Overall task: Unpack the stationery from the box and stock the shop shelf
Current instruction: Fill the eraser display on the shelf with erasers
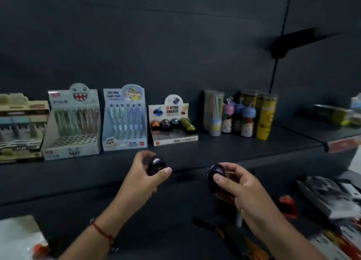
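Display box labelled "GYRO ERASER" holds round glossy erasers; left hand and right hand each pinch one dark gyro eraser.

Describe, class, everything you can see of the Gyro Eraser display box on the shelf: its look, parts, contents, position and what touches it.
The Gyro Eraser display box looks like printed cardboard: a white, rounded header card reading "GYRO ERASER" above a stepped tray. Its back row holds round erasers, orange, dark purple, dark blue, and a green stack at the right; the front rows look empty. It stands upright on the dark shelf, right of the blue pen box. Neither hand touches it.
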`<action>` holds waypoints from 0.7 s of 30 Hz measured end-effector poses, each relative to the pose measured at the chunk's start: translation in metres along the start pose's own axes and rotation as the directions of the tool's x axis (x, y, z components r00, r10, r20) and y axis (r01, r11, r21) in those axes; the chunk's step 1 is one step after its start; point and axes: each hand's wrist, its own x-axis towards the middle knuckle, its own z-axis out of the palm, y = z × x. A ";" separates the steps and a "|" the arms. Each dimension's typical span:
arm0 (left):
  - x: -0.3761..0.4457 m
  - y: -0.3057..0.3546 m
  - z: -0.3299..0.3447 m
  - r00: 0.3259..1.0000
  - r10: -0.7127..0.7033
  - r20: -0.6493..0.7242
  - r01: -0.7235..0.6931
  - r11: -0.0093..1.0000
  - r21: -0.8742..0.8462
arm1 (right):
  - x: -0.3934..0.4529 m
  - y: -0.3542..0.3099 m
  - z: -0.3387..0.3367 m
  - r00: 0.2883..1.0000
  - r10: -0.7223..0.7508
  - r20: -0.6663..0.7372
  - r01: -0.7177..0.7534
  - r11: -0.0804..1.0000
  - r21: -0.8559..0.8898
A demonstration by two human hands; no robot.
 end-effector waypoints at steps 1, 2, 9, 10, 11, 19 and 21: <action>0.016 0.000 -0.011 1.000 0.005 -0.007 -0.005 1.000 0.030 | 0.017 -0.001 0.011 1.000 -0.009 -0.005 0.009 1.000 -0.001; 0.032 0.000 -0.021 1.000 0.010 -0.002 -0.009 0.999 0.051 | 0.034 -0.003 0.022 1.000 -0.022 -0.011 0.022 1.000 -0.001; 0.111 -0.011 -0.042 0.998 0.013 0.069 -0.019 0.997 0.079 | 0.148 -0.023 0.059 0.977 -0.214 -0.012 0.207 0.958 -0.196; 0.117 -0.013 -0.042 0.996 0.020 0.082 -0.027 0.996 0.090 | 0.163 -0.025 0.060 0.971 -0.240 -0.005 0.232 0.943 -0.239; 0.122 -0.014 -0.041 0.996 0.032 0.088 -0.040 0.994 0.098 | 0.178 -0.027 0.060 0.964 -0.266 0.004 0.255 0.923 -0.288; 0.143 -0.038 -0.049 0.992 0.073 -0.099 -0.071 0.997 0.023 | 0.273 -0.027 0.090 0.914 -0.335 0.227 0.396 0.624 -0.674; 0.145 -0.041 -0.049 0.991 0.075 -0.112 -0.073 0.997 0.022 | 0.291 -0.021 0.100 0.911 -0.302 0.281 0.407 0.549 -0.730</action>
